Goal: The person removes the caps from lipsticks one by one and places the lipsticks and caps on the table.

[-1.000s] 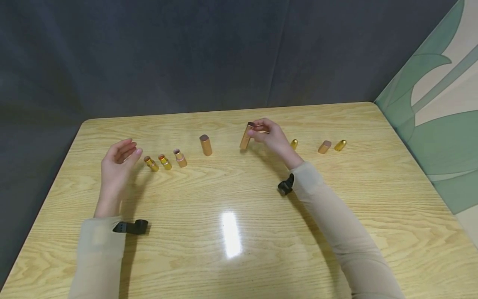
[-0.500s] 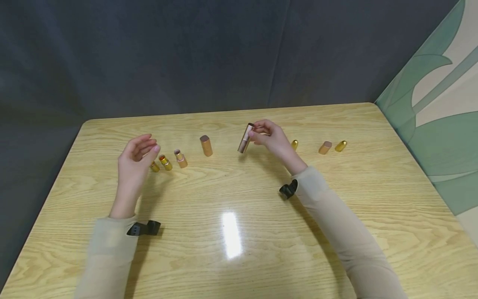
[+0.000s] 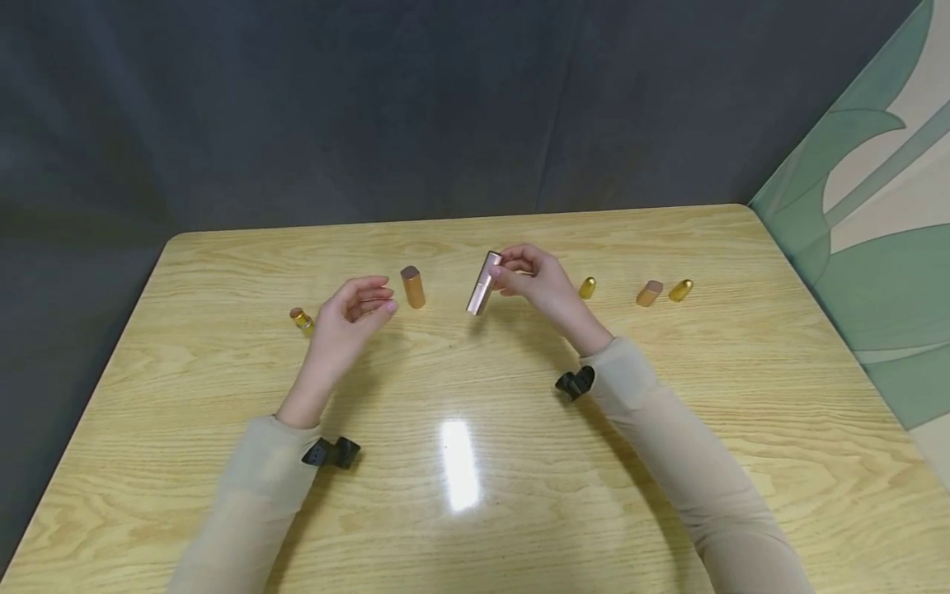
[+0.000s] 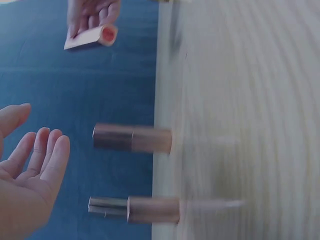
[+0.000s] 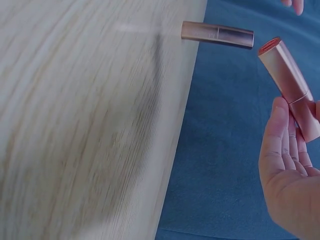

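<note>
In the head view, my right hand [image 3: 538,285] pinches a rose-gold lipstick [image 3: 484,284] by its upper end, tilted, above the table's far half. The right wrist view shows the tube [image 5: 287,77] closed, with a red round mark on its base end. My left hand [image 3: 347,320] has its fingers loosely bent and holds nothing. Just beyond its fingertips a second capped lipstick [image 3: 412,289] stands upright. In the left wrist view, an uncapped lipstick [image 4: 152,209] stands beside that one. Left of the hand stands a gold uncapped lipstick [image 3: 302,321]; others in that row are hidden behind the hand.
To the right of my right hand lie a gold cap [image 3: 587,288], a rose-gold cap [image 3: 649,293] and another gold cap [image 3: 680,290]. The wooden table [image 3: 519,462] ends at a dark curtain [image 3: 356,115] behind. A leaf-patterned panel [image 3: 891,272] flanks the right side.
My left hand has swept right, past the uncapped lipsticks, to beside the standing capped one. My right hand has stayed nearly in place, while the lipstick in it has turned and dipped slightly nearer.
</note>
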`<act>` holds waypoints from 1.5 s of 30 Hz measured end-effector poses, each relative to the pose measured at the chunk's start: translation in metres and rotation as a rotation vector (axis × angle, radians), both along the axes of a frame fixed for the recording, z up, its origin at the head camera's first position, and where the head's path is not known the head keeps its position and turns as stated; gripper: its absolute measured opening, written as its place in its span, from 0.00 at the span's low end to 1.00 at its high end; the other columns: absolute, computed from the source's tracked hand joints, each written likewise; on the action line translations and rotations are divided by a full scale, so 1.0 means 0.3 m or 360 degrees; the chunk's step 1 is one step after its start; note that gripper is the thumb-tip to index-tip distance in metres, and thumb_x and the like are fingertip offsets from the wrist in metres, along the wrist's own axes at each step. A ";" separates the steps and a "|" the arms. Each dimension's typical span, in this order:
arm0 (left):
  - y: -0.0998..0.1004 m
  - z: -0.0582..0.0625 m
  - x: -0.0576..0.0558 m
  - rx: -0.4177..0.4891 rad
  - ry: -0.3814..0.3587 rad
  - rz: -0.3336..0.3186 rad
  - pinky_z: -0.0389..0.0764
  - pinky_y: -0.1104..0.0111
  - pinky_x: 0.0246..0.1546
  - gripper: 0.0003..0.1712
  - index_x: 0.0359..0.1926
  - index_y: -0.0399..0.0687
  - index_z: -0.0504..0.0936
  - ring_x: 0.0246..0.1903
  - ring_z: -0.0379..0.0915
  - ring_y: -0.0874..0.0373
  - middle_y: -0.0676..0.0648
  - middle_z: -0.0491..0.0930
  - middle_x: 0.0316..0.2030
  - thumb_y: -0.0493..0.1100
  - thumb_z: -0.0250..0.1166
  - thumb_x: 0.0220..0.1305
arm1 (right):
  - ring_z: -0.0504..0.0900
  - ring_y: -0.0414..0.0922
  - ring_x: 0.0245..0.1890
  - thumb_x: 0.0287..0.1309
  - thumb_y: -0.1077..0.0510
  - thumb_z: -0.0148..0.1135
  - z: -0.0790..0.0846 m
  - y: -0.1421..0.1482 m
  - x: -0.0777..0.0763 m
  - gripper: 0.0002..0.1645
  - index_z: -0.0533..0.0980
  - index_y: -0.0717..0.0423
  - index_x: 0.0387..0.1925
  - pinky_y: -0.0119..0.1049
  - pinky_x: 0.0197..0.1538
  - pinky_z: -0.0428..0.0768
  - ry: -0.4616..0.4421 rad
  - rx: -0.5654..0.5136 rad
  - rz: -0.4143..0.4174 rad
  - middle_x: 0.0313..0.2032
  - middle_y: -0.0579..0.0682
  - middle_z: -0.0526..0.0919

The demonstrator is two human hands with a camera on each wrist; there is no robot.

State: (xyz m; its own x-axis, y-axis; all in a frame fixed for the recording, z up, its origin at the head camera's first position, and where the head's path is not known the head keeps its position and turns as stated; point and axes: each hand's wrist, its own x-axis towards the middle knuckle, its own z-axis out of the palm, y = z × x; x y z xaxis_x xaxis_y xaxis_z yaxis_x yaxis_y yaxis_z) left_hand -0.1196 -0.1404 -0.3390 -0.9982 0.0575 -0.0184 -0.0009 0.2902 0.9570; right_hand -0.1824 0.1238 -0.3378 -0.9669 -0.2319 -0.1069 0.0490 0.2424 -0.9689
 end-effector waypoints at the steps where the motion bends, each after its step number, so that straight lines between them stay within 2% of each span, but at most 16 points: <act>1: 0.013 -0.003 -0.002 -0.0006 -0.0011 -0.0028 0.75 0.81 0.48 0.25 0.62 0.38 0.69 0.50 0.73 0.64 0.37 0.75 0.56 0.40 0.60 0.66 | 0.82 0.32 0.33 0.64 0.59 0.58 0.000 -0.002 0.002 0.21 0.69 0.67 0.53 0.43 0.50 0.82 -0.0003 -0.0004 0.0007 0.36 0.45 0.79; 6: 0.073 -0.015 -0.007 -0.0012 -0.0037 -0.0143 0.75 0.65 0.57 0.25 0.61 0.37 0.70 0.56 0.73 0.48 0.35 0.75 0.56 0.39 0.61 0.65 | 0.82 0.32 0.33 0.64 0.59 0.58 -0.002 -0.010 0.011 0.21 0.69 0.67 0.54 0.44 0.50 0.82 -0.0019 -0.0023 0.0039 0.35 0.43 0.79; 8: 0.092 -0.020 -0.010 -0.0015 -0.0048 -0.0174 0.74 0.59 0.58 0.25 0.61 0.37 0.70 0.57 0.73 0.46 0.35 0.75 0.56 0.39 0.62 0.65 | 0.82 0.32 0.33 0.64 0.59 0.58 -0.002 -0.014 0.016 0.21 0.69 0.66 0.55 0.46 0.51 0.81 -0.0023 -0.0026 0.0049 0.36 0.44 0.79; 11: 0.115 -0.031 -0.015 -0.0036 -0.0058 -0.0211 0.75 0.56 0.59 0.25 0.61 0.37 0.71 0.56 0.74 0.45 0.36 0.76 0.55 0.39 0.63 0.64 | 0.82 0.32 0.33 0.64 0.59 0.58 -0.001 -0.020 0.023 0.21 0.69 0.67 0.54 0.48 0.52 0.81 -0.0041 -0.0038 0.0054 0.36 0.45 0.79; 20: 0.165 -0.051 -0.027 -0.0032 -0.0111 -0.0309 0.78 0.56 0.55 0.26 0.61 0.37 0.70 0.55 0.75 0.44 0.35 0.75 0.55 0.40 0.63 0.64 | 0.82 0.33 0.33 0.64 0.59 0.58 -0.006 -0.033 0.032 0.18 0.70 0.65 0.52 0.44 0.49 0.83 -0.0054 -0.0035 0.0083 0.39 0.49 0.81; 24: 0.185 -0.055 -0.034 -0.0006 -0.0160 -0.0339 0.80 0.58 0.53 0.27 0.61 0.39 0.70 0.55 0.76 0.45 0.37 0.76 0.55 0.41 0.64 0.63 | 0.82 0.33 0.34 0.65 0.59 0.58 -0.006 -0.040 0.039 0.17 0.70 0.65 0.51 0.49 0.52 0.81 -0.0067 -0.0052 0.0109 0.39 0.48 0.81; 29: 0.206 -0.056 -0.040 0.0002 -0.0157 -0.0368 0.80 0.59 0.52 0.26 0.61 0.40 0.70 0.55 0.76 0.45 0.38 0.76 0.55 0.42 0.64 0.64 | 0.82 0.34 0.34 0.65 0.60 0.57 -0.008 -0.044 0.042 0.18 0.70 0.67 0.52 0.51 0.53 0.80 -0.0074 -0.0056 0.0139 0.40 0.50 0.81; 37: 0.224 -0.056 -0.043 -0.0024 -0.0144 -0.0331 0.81 0.61 0.49 0.24 0.60 0.39 0.71 0.52 0.77 0.45 0.37 0.76 0.53 0.44 0.61 0.66 | 0.82 0.34 0.34 0.65 0.60 0.57 -0.016 -0.047 0.039 0.18 0.71 0.67 0.52 0.52 0.54 0.79 -0.0068 -0.0072 0.0160 0.38 0.48 0.81; 40: 0.231 -0.060 -0.046 0.0014 -0.0141 -0.0315 0.82 0.59 0.47 0.23 0.59 0.37 0.71 0.49 0.78 0.45 0.36 0.76 0.52 0.44 0.59 0.68 | 0.82 0.34 0.35 0.65 0.60 0.57 -0.018 -0.050 0.038 0.18 0.70 0.66 0.53 0.54 0.55 0.78 -0.0081 -0.0079 0.0166 0.38 0.47 0.80; 45: 0.238 -0.065 -0.049 0.0069 -0.0152 -0.0288 0.82 0.53 0.48 0.22 0.58 0.34 0.71 0.42 0.79 0.51 0.36 0.75 0.50 0.45 0.57 0.70 | 0.82 0.34 0.35 0.65 0.59 0.57 -0.017 -0.055 0.042 0.19 0.70 0.66 0.54 0.53 0.55 0.78 -0.0087 -0.0062 0.0179 0.39 0.48 0.80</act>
